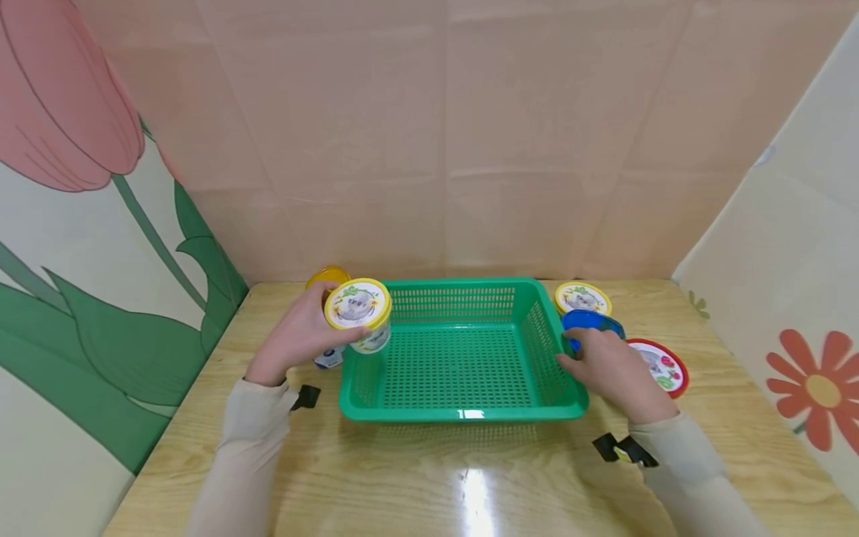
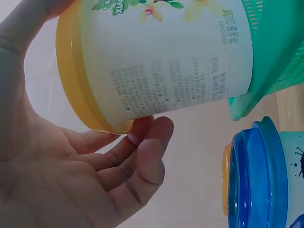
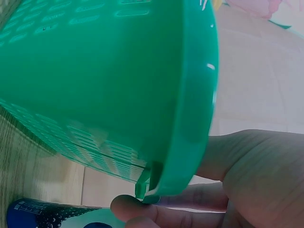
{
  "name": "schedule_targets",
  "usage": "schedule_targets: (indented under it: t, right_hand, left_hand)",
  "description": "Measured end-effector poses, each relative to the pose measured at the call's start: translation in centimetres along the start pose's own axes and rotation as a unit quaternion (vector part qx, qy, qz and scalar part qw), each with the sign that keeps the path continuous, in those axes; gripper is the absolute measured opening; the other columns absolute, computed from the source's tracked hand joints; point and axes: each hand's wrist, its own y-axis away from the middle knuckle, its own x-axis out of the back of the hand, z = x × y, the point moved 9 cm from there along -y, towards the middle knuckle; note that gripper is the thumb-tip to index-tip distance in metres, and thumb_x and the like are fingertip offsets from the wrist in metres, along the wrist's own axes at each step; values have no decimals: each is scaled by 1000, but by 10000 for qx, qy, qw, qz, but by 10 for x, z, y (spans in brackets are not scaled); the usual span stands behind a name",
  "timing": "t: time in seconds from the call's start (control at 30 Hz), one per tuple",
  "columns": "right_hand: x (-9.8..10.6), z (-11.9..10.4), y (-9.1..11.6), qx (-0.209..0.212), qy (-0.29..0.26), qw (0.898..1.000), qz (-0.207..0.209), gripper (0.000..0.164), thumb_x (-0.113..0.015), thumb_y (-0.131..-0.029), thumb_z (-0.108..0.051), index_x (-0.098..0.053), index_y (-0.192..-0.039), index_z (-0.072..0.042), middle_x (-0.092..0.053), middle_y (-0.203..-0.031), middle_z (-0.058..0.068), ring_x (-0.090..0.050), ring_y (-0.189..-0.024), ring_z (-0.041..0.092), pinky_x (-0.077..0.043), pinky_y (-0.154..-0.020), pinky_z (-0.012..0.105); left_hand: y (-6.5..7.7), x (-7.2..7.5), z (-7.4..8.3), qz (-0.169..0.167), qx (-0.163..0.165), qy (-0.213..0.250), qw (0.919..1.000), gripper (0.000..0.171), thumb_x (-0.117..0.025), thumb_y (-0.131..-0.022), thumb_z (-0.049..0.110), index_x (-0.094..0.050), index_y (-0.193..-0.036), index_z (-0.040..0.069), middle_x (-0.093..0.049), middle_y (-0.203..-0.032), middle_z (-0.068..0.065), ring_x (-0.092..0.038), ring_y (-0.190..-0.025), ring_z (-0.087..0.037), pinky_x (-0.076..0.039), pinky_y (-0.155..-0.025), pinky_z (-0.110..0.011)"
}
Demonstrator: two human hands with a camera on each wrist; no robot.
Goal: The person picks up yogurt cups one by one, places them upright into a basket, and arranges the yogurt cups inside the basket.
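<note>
My left hand [image 1: 298, 333] grips a white plastic tub [image 2: 166, 57] with a yellow lid, thumb and fingers round its lid end. Flowers and small print mark the tub's side. It hangs over the left end of a green plastic basket [image 1: 463, 414], overlapping the rim in the head view. On the basket's right side, my right hand [image 1: 617, 373] holds the rim, thumb on one side and fingertips [image 3: 128, 207] at the other. Beside that hand are a blue-lidded tub [image 1: 590, 321], partly covered by the fingers, and a red-rimmed lid [image 1: 661, 365].
Another yellow-lidded tub [image 1: 582, 297] stands at the back right. Behind my left hand shows an orange-yellow lid [image 1: 329, 274]; a second blue-lidded tub [image 2: 256, 175] stands below the held tub in the left wrist view. Walls border the wooden table [image 1: 403, 485] at the back and sides.
</note>
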Motion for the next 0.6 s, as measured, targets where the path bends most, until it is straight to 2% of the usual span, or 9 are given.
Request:
schedule_targets:
  t: [0.4, 0.6]
  right_hand:
    - [1, -1, 1, 4, -24, 10000, -29, 55, -70, -93, -31, -58, -131, 8, -71, -84, 8, -61, -69, 17, -54, -58, 37]
    - [1, -1, 2, 29, -31, 10000, -28, 55, -70, -93, -30, -58, -130, 8, -72, -88, 11, -62, -70, 17, -55, -60, 39]
  left_hand:
    - [-9, -7, 2, -38, 23, 113, 9999, 92, -86, -73, 52, -41, -139, 7, -56, -121, -7, -58, -103, -25, -52, -89, -44]
    - [-13, -11, 2, -97, 21, 50, 9999, 95, -84, -73, 55, -39, -141, 5, -55, -121, -7, -58, -102, -25, -52, -88, -43]
